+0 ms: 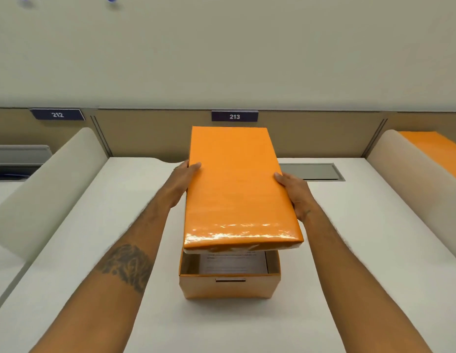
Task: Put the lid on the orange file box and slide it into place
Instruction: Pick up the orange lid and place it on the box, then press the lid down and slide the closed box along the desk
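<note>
A glossy orange lid hovers over the orange file box, its near edge raised so the box's front opening shows. My left hand grips the lid's left long edge and my right hand grips the right one, thumbs on top. Inside the box lies a printed white sheet. The box stands on a white desk surface, with a slot handle in its front wall. The far part of the box is hidden under the lid.
Curved white dividers rise at left and right. A second orange box sits beyond the right divider. A grey cable hatch is set into the desk at the back. Number plates 212 and 213 hang on the back panel.
</note>
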Motion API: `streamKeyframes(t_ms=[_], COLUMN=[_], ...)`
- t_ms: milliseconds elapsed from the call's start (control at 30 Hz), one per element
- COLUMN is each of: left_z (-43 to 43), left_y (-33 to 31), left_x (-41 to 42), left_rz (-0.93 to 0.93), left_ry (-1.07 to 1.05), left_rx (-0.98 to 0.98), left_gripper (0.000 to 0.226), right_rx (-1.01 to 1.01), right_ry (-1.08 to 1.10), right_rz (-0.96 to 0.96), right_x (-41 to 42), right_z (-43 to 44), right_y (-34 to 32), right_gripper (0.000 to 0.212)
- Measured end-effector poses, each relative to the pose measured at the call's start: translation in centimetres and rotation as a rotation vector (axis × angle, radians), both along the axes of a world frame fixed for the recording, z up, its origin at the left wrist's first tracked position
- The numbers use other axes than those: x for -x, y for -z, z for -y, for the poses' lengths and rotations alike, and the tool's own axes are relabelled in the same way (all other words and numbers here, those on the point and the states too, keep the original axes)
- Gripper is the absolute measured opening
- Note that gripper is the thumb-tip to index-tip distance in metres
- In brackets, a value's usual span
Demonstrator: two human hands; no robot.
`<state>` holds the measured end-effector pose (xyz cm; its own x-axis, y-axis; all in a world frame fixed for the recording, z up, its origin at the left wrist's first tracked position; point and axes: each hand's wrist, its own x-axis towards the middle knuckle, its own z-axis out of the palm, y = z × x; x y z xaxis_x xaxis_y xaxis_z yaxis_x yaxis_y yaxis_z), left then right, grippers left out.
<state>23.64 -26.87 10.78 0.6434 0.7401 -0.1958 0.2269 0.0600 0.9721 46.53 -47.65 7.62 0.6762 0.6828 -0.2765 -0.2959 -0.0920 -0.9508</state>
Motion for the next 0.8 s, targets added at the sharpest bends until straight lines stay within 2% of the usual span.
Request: streamKeyframes(t_ms=[100, 300, 500, 800], left_z=[0.9, 1.6, 2.4, 2.4], left_y=[2.7, 6.1, 8.0, 9.3], left_x=[0.3, 0.9, 2.1, 2.7], left_rz=[-0.087, -0.171, -0.200, -0.189], left_ry=[0.012, -0.010, -0.016, -0.023], left_rx=[-0.064, -0.092, -0.103, -0.077], left_gripper=[0.046, 0.052, 0.052, 0.050], right_rx=[0.044, 0.150, 0.196, 0.224], right_ry=[0.073, 0.077, 0.062, 0.060], right_rz=[0.038, 0.116, 0.157, 0.208], right_x=[0.9, 3.1, 4.3, 5.0], right_z=[-0.1, 0.3, 0.7, 0.6], right_y=[1.3, 3.9, 5.7, 7.1], right_gripper=[0.045, 0.023, 0.042, 0.041])
